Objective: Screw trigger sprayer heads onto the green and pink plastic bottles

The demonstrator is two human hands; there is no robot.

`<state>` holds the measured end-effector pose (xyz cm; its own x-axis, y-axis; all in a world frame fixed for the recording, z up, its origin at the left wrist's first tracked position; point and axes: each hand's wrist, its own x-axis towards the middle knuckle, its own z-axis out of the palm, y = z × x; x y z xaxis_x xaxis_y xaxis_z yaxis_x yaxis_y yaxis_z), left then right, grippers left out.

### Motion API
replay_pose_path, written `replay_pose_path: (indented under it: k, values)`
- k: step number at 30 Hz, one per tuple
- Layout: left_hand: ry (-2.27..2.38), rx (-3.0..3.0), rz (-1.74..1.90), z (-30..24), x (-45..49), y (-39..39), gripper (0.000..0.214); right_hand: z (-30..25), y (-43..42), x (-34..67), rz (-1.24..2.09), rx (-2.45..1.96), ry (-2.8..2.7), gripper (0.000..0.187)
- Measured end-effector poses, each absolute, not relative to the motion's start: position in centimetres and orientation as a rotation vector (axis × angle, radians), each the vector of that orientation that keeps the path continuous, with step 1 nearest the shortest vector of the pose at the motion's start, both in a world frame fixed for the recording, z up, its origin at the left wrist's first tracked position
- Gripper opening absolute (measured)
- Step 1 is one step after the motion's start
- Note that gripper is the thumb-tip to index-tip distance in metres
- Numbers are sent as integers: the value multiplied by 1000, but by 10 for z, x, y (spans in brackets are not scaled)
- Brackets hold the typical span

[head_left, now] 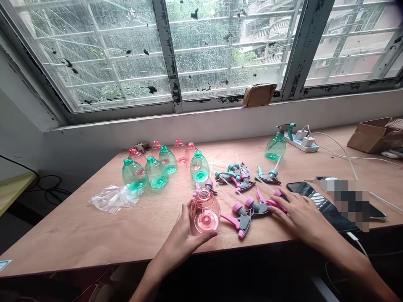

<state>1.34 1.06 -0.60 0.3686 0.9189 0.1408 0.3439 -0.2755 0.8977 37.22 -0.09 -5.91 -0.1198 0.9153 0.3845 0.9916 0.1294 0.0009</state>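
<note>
My left hand [185, 233] is wrapped round a clear pink bottle [206, 212] without a cap, held upright near the table's front edge. My right hand [296, 212] has its fingers closed on a pink and grey spray head [278, 205], which is partly hidden under them. Close by lie two more pink and grey spray heads, one in front [242, 222] and one just behind it [258, 207]. Further back is a pile of green and pink spray heads [234, 174] with thin white tubes. A single green spray head [269, 176] rests to its right.
Several open green bottles [157, 174] and pink bottles [179, 151] stand at the back left, beside a clear plastic bag [115, 198]. A green bottle with its sprayer fitted [276, 147] is near a power strip [304, 142]. Phones [315, 201] lie right; a cardboard box [371, 136] sits behind.
</note>
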Motion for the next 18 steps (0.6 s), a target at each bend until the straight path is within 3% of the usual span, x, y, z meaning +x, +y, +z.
replay_pose_path:
  k: [7,11,18]
  values:
    - [1158,1779,827,-1,12,8,72,-52,-6,360,-43,-1786,-2144,65]
    - [1225,1709,851,0,10,8,79,-54,4,357,68,-1727,-1977,79]
    - [1193,1547,968,-8,4,10,84,-48,11,350,315,-1527,-1685,36]
